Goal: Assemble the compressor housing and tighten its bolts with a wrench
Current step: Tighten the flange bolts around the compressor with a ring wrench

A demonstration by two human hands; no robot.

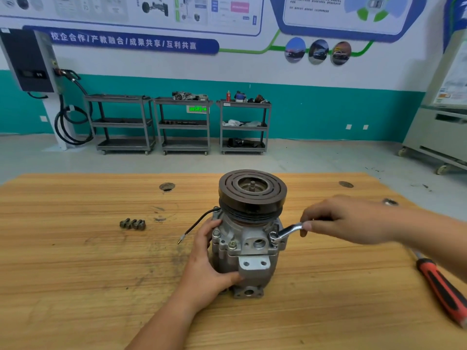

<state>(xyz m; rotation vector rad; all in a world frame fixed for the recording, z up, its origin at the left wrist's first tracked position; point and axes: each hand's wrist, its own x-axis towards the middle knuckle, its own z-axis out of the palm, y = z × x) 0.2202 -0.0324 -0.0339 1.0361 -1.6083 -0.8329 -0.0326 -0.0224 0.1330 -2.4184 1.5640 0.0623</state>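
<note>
A grey metal compressor (250, 251) stands upright on the wooden table (75, 274), its dark grooved pulley (252, 190) on top. My left hand (209, 269) grips the housing from the left, thumb across the front. My right hand (346, 218) pinches the handle of a silver wrench (286, 232), whose ring end sits on a bolt at the housing's right shoulder. Two more bolts (232, 245) show in the housing's front flange. A black wire (197, 223) trails off the compressor to the left.
Three loose bolts (132, 224) lie on the table left of the compressor. A red and black screwdriver (439, 289) lies near the right edge. Holes (166, 186) pierce the tabletop at the back. Grey carts (184, 122) and a wall charger (27, 61) stand across the floor.
</note>
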